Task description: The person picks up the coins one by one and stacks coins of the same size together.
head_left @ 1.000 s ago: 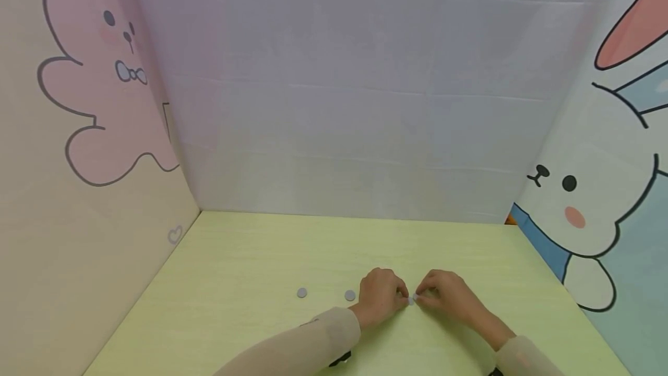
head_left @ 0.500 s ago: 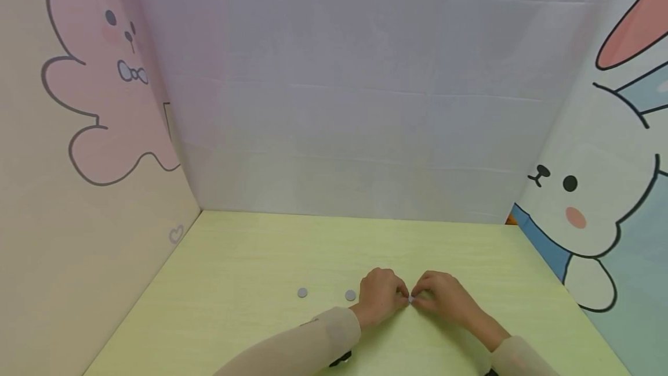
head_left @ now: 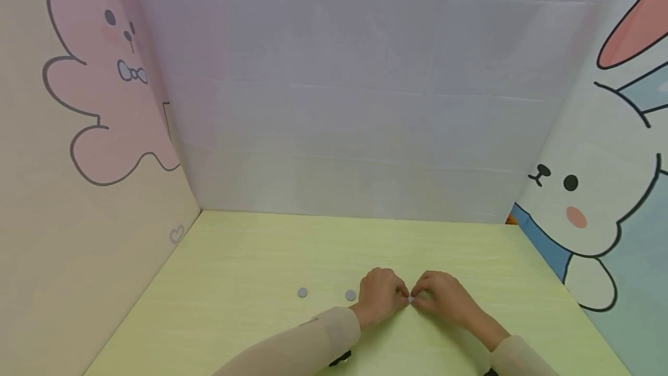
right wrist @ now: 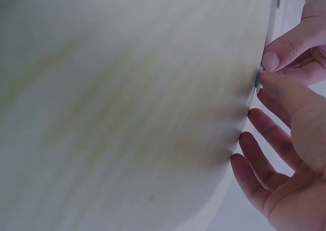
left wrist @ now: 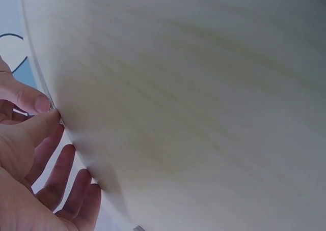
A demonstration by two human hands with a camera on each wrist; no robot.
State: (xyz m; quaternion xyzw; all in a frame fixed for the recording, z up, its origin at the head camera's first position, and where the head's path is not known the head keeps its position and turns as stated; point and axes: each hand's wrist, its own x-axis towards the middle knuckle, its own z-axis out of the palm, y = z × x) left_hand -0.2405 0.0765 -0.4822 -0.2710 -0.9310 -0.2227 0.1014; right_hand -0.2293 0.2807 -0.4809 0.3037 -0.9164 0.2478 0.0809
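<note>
Both hands meet low over the pale table, their fingertips almost touching at a small grey disc (head_left: pixel 411 300). My left hand (head_left: pixel 382 296) pinches it from the left between thumb and index finger. From the other side, my right hand (head_left: pixel 445 295) pinches at the same spot. The right wrist view shows the thin disc edge (right wrist: pixel 258 78) between the thumbs, with a small pale bit beside it. Fingers hide most of the disc, so I cannot tell whether one or two pieces are there. The other fingers of each hand touch the tabletop.
Two more flat grey discs lie left of the hands: a nearer disc (head_left: pixel 350 295) beside the left wrist and a farther disc (head_left: pixel 302 292). The yellow-green table (head_left: pixel 250 254) is bounded by a white back sheet (head_left: pixel 334 103) and printed side walls.
My right hand has shifted slightly left, closing the small gap to the left fingertips. The left hand stays put, and so do the two loose discs.
</note>
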